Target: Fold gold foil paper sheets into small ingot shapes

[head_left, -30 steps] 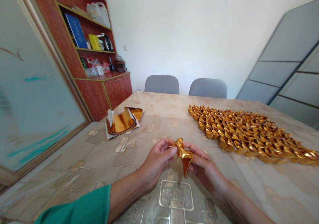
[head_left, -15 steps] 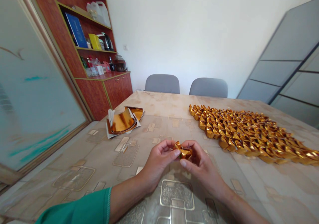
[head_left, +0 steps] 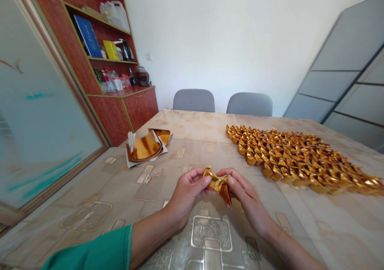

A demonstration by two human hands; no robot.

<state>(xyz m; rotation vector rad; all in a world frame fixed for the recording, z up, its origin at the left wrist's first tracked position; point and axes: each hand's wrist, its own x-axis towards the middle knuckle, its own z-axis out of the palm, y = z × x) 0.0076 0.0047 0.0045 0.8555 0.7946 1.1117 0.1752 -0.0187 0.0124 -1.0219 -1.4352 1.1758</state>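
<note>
Between my two hands, just above the table, is a folded gold foil paper ingot [head_left: 217, 184], with a pointed flap hanging down on its right side. My left hand [head_left: 189, 190] pinches its left end between thumb and fingers. On the other end, my right hand [head_left: 244, 194] grips with thumb and fingertips. Many finished gold paper ingots [head_left: 297, 158] stand in close rows to the right of my hands. A stack of gold foil paper sheets [head_left: 145, 147], curled and mixed with white paper, lies to the left.
The table [head_left: 198, 126] has a patterned, clear-covered cloth. Two grey chairs [head_left: 194, 100] stand at its far side by the white wall. A red-brown cabinet [head_left: 139, 106] with shelved household items is at the left, near a frosted glass door [head_left: 42, 114]. Grey panels [head_left: 342, 62] are at the right.
The right side of the paper ingot has opened out into a downward-pointing flap, and my right thumb has moved up onto it. My left hand keeps its pinch. The view has shifted slightly.
</note>
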